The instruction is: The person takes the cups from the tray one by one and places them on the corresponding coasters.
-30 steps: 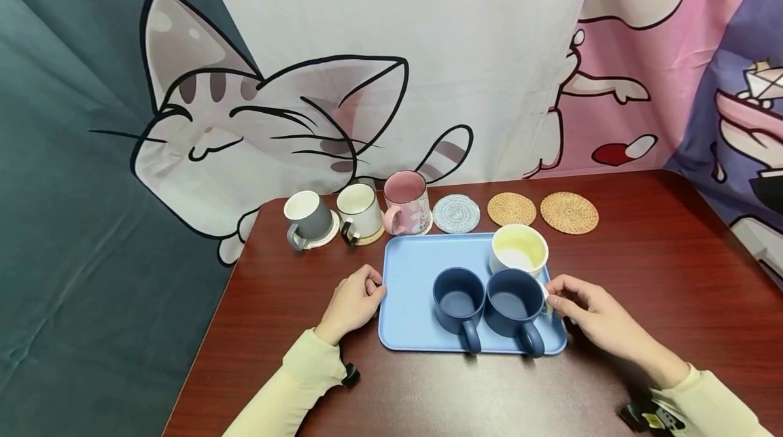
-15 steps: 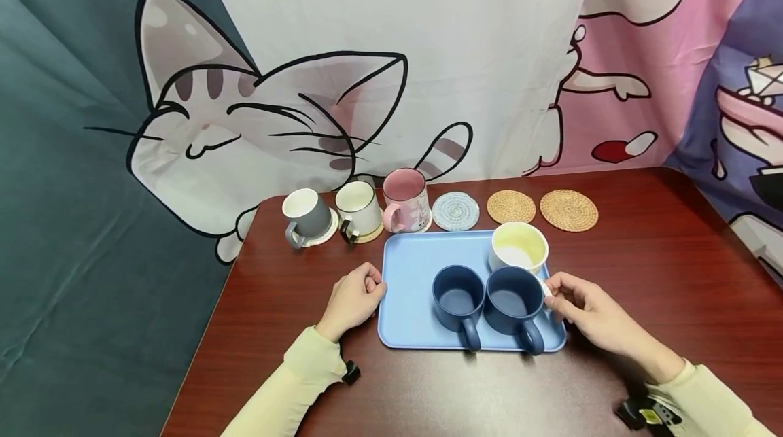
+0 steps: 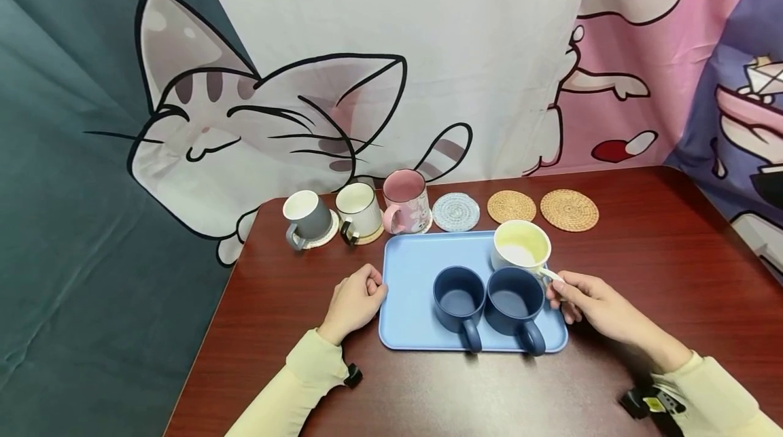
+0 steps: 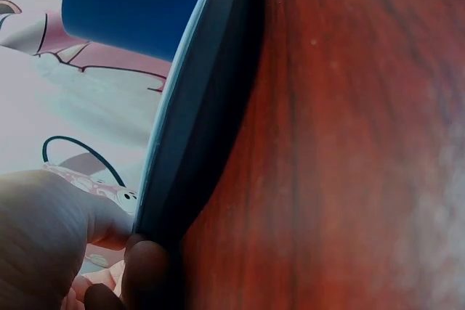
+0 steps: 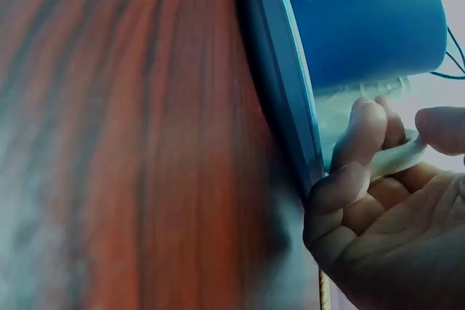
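A light-blue tray (image 3: 408, 315) lies on the table, bearing two dark blue mugs (image 3: 457, 293) and a white mug with a pale yellow inside (image 3: 521, 244). At the tray's left edge my left hand (image 3: 353, 302) pinches the rim; the left wrist view shows the thumb and fingers (image 4: 145, 270) meeting there. My right hand (image 3: 602, 304) holds the white mug's handle (image 3: 550, 274) beside the tray's right edge. The right wrist view has the handle (image 5: 398, 157) between thumb and curled fingers. Most of the white mug's front is hidden behind the right dark blue mug (image 3: 514, 301).
Along the back stand a grey mug (image 3: 315, 218), a cream mug with a black handle (image 3: 361, 216) and a pink mug (image 3: 411, 209), on coasters. To their right lie a grey-blue coaster (image 3: 455, 212) and two straw coasters (image 3: 569, 211). A printed cloth (image 3: 428, 29) hangs behind.
My right hand has shifted slightly right, with its fingers now around the handle. The white mug has turned and moved a little right, so its handle shows more. The left hand stays put.
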### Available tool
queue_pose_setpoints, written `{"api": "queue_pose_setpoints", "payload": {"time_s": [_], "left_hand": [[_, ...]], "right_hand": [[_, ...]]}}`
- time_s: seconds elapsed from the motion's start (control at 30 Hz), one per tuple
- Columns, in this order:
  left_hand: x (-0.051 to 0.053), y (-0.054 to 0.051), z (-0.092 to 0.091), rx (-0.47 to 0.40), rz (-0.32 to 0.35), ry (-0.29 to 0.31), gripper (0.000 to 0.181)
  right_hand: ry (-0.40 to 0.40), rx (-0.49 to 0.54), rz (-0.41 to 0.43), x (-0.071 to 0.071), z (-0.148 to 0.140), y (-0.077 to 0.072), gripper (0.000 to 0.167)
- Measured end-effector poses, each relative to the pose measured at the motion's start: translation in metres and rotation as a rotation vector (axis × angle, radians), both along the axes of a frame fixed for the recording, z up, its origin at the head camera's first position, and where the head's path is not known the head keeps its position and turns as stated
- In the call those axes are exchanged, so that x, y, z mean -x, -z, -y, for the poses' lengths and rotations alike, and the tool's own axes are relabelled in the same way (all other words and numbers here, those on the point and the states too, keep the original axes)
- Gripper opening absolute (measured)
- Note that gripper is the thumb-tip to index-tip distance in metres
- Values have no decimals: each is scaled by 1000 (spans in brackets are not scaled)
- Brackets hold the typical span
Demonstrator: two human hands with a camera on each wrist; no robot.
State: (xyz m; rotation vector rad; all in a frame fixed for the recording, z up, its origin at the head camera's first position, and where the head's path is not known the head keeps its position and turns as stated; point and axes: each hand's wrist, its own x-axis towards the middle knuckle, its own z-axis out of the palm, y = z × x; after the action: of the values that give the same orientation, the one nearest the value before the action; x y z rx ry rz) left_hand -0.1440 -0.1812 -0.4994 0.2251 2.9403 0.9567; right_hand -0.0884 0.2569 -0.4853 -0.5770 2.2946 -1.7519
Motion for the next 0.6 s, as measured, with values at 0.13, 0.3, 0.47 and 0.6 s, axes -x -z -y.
{"api": "queue_pose_setpoints", "payload": {"time_s": [0.13, 0.3, 0.47, 0.6], "left_hand": [[0, -1, 0, -1, 1, 0, 10], [0, 1, 0, 12, -4, -2, 10], [1, 2, 0, 14, -17, -4, 10], [0, 2, 0, 8, -20, -6, 11]], "right_hand": [[-15, -17, 52, 4, 2, -3, 35], [6, -49, 157, 8, 7, -9, 47], [87, -99, 267, 12, 14, -16, 55], [171, -128, 332, 14, 18, -20, 58]]}}
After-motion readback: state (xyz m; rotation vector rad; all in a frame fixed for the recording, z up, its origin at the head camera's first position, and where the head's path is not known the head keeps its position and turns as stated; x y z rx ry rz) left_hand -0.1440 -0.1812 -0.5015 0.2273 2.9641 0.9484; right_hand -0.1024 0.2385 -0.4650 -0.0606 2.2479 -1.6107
